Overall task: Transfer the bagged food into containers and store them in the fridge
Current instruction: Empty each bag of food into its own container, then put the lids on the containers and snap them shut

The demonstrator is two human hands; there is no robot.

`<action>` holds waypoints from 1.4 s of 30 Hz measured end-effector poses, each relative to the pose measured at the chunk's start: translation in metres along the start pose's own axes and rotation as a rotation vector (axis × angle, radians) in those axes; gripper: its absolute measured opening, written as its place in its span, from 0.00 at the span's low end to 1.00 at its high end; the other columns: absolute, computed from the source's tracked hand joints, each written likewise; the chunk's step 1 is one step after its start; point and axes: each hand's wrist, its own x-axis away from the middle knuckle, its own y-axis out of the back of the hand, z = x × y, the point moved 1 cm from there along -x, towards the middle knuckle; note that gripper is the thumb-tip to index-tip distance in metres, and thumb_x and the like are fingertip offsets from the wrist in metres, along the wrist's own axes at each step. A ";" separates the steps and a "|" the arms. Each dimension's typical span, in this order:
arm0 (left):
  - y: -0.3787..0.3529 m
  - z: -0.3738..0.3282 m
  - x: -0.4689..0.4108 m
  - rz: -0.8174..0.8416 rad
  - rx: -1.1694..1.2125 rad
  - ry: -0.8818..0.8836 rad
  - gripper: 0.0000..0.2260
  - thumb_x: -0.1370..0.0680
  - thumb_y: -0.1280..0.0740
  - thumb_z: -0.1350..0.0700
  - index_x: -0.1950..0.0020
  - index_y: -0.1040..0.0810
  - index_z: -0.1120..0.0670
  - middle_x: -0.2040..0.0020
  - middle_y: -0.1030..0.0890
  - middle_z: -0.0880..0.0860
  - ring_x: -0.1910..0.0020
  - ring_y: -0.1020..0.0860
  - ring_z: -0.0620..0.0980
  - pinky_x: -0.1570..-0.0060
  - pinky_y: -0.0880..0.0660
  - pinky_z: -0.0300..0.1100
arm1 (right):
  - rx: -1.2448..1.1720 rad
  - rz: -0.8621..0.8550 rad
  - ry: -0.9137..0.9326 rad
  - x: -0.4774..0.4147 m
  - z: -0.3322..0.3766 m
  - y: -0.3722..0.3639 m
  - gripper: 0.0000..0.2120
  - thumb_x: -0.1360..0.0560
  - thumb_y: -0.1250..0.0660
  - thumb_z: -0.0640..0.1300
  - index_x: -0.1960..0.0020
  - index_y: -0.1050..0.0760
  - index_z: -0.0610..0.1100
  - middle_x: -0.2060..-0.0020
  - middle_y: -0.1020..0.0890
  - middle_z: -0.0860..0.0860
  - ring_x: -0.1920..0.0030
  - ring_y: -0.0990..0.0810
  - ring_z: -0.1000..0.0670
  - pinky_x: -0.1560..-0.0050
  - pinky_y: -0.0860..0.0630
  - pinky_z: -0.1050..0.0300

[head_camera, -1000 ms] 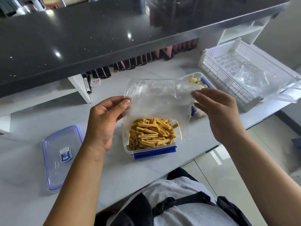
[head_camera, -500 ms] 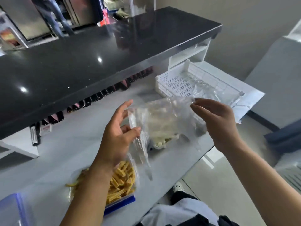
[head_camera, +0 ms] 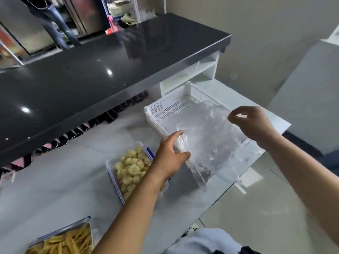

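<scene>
An empty clear plastic bag (head_camera: pixel 207 142) hangs stretched over the white slatted basket (head_camera: pixel 157 114). My left hand (head_camera: pixel 170 156) pinches its left edge and my right hand (head_camera: pixel 251 123) pinches its upper right corner. Below my left forearm sits an open clear container with blue clips, holding pale yellow round pieces (head_camera: pixel 131 169). A second open container with yellow strips (head_camera: pixel 66 242) lies at the bottom left edge of the view.
The white lower counter (head_camera: pixel 73 171) ends at a front edge near my body, with tiled floor (head_camera: pixel 256 208) to the right. A black raised countertop (head_camera: pixel 91 70) overhangs the back. A person stands far behind it at top left.
I have turned right and carried the empty bag away from the strip container to above the white basket. Both containers have slid left and down in view.
</scene>
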 end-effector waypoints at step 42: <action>0.117 0.183 0.294 -1.057 -0.247 0.433 0.29 0.25 0.31 0.44 0.26 0.31 0.51 0.27 0.29 0.51 0.28 0.32 0.52 0.30 0.32 0.54 | 0.527 1.091 0.958 0.223 0.102 -0.230 0.43 0.27 0.38 0.69 0.21 0.59 0.62 0.20 0.59 0.53 0.21 0.65 0.49 0.22 0.57 0.43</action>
